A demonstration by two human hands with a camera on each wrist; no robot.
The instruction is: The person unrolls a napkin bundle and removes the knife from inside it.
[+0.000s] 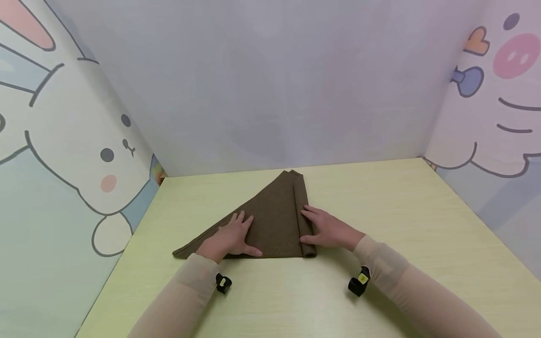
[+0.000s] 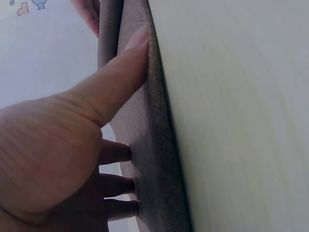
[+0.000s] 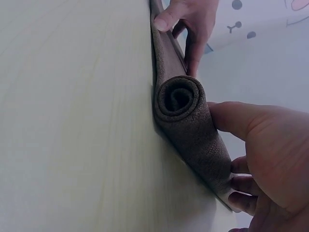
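A brown cloth (image 1: 274,213) lies folded into a triangle on the table, its long point toward the left. Along its right side runs a rolled-up edge (image 1: 298,195), and the right wrist view shows the spiral end of this roll (image 3: 190,130). My left hand (image 1: 228,238) rests spread on the left part of the cloth, the thumb along its near edge. On the roll, my right hand (image 1: 331,230) presses with the thumb near its front end and the fingers farther up, all fairly straight.
The pale wooden table (image 1: 405,211) extends to both sides and in front of the cloth. A plain light backdrop (image 1: 270,94) stands behind it, with cartoon-printed panels on the left and right. Small black devices (image 1: 359,281) sit at both wrists.
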